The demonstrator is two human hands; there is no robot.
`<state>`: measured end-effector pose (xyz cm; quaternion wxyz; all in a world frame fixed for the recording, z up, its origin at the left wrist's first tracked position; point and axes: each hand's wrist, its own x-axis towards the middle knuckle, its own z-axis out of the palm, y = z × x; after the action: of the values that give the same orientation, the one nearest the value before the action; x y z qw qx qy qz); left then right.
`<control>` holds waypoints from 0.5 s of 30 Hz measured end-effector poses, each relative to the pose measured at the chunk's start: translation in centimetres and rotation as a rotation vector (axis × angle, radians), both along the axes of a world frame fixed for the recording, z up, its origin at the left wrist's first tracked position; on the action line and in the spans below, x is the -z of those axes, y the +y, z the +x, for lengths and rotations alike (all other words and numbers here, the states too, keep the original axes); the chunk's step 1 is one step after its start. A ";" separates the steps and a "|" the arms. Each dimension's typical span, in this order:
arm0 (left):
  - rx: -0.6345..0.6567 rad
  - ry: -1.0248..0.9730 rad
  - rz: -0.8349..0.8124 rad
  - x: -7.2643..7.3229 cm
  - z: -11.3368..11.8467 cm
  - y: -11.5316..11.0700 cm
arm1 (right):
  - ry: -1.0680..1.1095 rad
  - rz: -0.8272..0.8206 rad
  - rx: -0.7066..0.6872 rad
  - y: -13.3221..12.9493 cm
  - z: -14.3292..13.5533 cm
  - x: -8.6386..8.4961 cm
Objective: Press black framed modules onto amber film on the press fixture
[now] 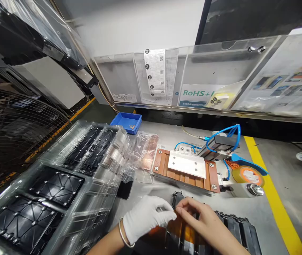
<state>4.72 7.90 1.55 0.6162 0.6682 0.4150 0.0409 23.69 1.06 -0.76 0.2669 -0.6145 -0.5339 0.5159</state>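
My left hand [147, 217], in a white glove, and my bare right hand [202, 221] meet at the bottom centre of the head view. Both pinch an orange translucent strip [178, 226] lying across a black finned part [233, 226] on the grey bench. The fingertips of the two hands touch near the part's left end. A bracelet circles my left wrist.
A brown fixture with a white plate [186, 164] and blue air hoses [220, 136] sits behind the hands. A roll of amber tape [248, 175] is at right. Clear trays of black parts [55, 184] fill the left. A blue bin [126, 122] stands further back, a fan guard [12, 131] far left.
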 end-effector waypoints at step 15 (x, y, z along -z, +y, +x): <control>-0.290 0.015 -0.079 2.1 2.3 6.5 | 0.255 -0.129 0.595 -2.1 9.3 6.2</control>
<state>7.04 14.45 -0.54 0.6265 0.5767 0.5131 0.1082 33.03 -0.99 -6.96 0.4313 -0.6897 -0.2595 0.5206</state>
